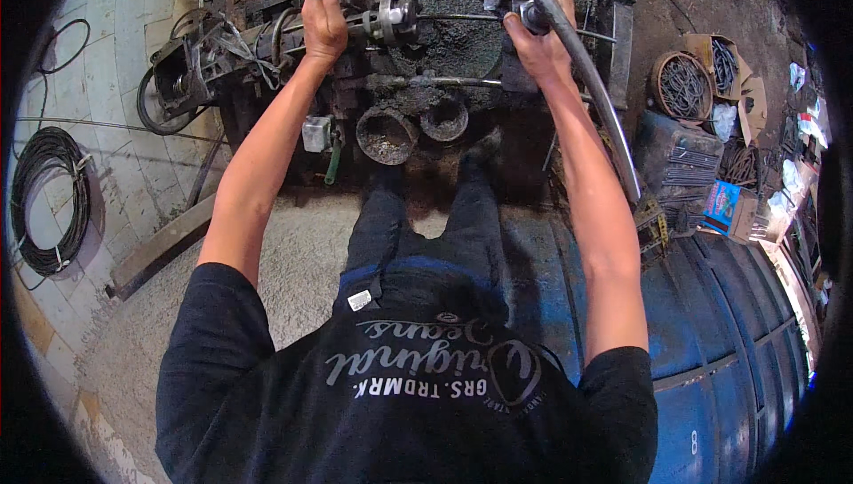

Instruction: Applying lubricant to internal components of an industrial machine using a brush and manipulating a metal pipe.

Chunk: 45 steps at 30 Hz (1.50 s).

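Note:
A greasy bench machine [413,83] stretches across the top of the view, with a round metal chuck [391,20] left of its middle. A thin metal rod [458,17] runs from the chuck toward the right side. My left hand [325,24] is raised just left of the chuck, fingers stretched and holding nothing visible. My right hand [544,44] is closed around a dark cylindrical machine part [533,15] at the rod's right end; its fingers are partly hidden. A long curved metal lever [597,98] passes in front of that hand and down past my right forearm.
Dark shavings [444,53] fill the machine's tray. Two round cups [387,135] hang below. Left are a black cable coil [51,200] and a metal beam [164,257] on the floor. Right stand a basket of metal pieces [682,84], cardboard boxes [753,107] and blue drums [684,315].

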Tool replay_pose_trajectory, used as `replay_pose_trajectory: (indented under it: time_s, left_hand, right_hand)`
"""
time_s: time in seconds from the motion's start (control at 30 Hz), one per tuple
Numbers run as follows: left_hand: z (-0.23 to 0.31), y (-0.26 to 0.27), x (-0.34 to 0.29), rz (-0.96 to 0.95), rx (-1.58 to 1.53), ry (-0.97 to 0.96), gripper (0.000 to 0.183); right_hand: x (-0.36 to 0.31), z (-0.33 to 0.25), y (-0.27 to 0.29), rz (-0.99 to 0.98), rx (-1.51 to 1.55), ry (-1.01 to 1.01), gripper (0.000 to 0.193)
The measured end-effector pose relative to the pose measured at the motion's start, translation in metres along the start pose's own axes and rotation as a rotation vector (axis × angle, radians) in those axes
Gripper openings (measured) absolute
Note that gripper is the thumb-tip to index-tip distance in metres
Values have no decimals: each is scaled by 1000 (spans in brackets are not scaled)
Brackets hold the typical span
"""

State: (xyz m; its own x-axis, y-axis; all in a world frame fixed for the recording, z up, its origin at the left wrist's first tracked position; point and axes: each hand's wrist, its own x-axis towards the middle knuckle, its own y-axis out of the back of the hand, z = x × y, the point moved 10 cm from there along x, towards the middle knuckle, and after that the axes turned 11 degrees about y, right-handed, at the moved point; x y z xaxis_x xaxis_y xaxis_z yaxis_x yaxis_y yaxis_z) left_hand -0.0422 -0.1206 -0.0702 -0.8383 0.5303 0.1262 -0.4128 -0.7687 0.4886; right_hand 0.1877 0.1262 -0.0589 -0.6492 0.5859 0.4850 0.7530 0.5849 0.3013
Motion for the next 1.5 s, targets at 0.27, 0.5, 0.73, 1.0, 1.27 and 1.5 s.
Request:
replay_pose_trajectory:
  time_s: [0.27, 0.5, 0.73, 1.0, 1.27, 1.5]
  left_hand:
    - [-1, 2, 1, 18, -4, -8, 55]
    - [6, 5, 3, 62, 133, -43, 52]
    - [15, 14, -2, 113, 273, -3, 57]
    - [57, 116, -168, 288, 377, 41, 41]
    - [-14, 93, -279, -48, 642, 560, 50]
    - [-29, 98, -294, -55, 766, 608, 28]
  right_hand:
    - [-2, 8, -2, -7, 43, -5, 51]
    - [2, 4, -4, -28, -1, 23, 58]
    - [-28, -2, 7, -347, -352, -510, 133]
    - [26, -182, 64, -275, -430, 89, 44]
    - [29, -57, 7, -556, -487, -26, 60]
    - [28, -76, 4, -553, -479, 106, 55]
